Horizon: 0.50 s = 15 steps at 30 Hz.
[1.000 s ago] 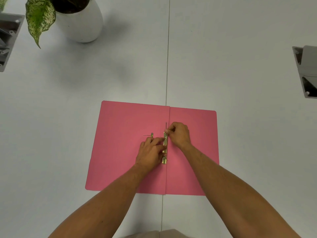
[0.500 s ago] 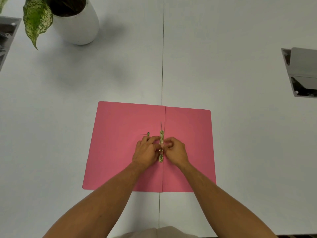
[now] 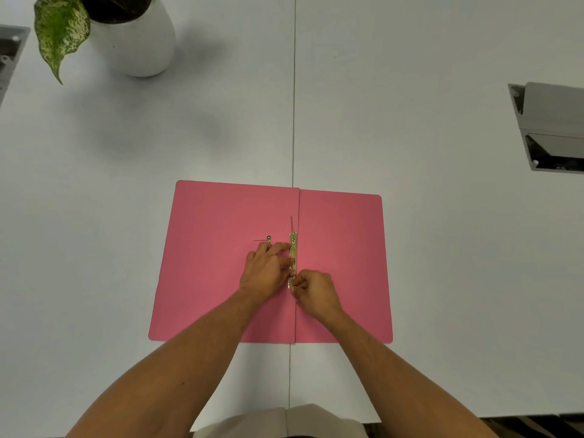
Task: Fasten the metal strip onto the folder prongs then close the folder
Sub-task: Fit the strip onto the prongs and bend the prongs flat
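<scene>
A pink folder (image 3: pixel 218 254) lies open and flat on the white table. Along its centre fold runs a brass metal strip (image 3: pixel 293 245), with one thin prong sticking out past its far end. My left hand (image 3: pixel 267 270) presses its fingertips on the middle of the strip. My right hand (image 3: pixel 316 290) pinches the strip's near end, which its fingers hide. A small brass slider with a thin pin (image 3: pixel 268 239) lies loose on the left cover, just beyond my left hand.
A white plant pot (image 3: pixel 139 42) with a speckled green leaf (image 3: pixel 60 33) stands at the far left. Grey cable hatches sit in the table at the right (image 3: pixel 550 128) and at the far left edge (image 3: pixel 9 55). A seam (image 3: pixel 294 90) splits the table.
My right hand has slid from the strip's far end down to its near end. My left hand has stayed on the middle of the strip. The camera has shifted a little.
</scene>
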{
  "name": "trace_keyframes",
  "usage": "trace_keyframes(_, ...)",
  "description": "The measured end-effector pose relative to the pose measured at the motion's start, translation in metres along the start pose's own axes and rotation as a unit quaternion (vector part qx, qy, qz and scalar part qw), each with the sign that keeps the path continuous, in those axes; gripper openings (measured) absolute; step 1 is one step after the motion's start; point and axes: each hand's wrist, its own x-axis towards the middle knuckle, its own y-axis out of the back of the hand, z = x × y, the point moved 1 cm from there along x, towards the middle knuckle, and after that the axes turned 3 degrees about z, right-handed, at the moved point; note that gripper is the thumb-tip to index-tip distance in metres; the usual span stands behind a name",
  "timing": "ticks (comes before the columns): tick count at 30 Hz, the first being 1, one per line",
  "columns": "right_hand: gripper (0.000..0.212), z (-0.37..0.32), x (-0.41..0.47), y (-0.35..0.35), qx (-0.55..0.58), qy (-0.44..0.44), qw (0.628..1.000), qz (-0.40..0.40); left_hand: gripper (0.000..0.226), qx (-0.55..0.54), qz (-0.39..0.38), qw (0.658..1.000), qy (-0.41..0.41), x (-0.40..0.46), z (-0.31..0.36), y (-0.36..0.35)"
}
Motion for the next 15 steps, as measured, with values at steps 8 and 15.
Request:
trace_keyframes(8, 0.021, 0.0009, -0.0053, -0.0017, -0.127, 0.104, 0.986, -0.015, 0.028, 0.017, -0.033, 0.999, -0.005, 0.0007, 0.0003, 0.0042)
trace_keyframes(15, 0.021, 0.0050, -0.0106, -0.0014, -0.108, 0.115, 0.987, -0.018, 0.032, 0.012, -0.032, 0.999, -0.005, -0.0001, 0.0006, 0.0023)
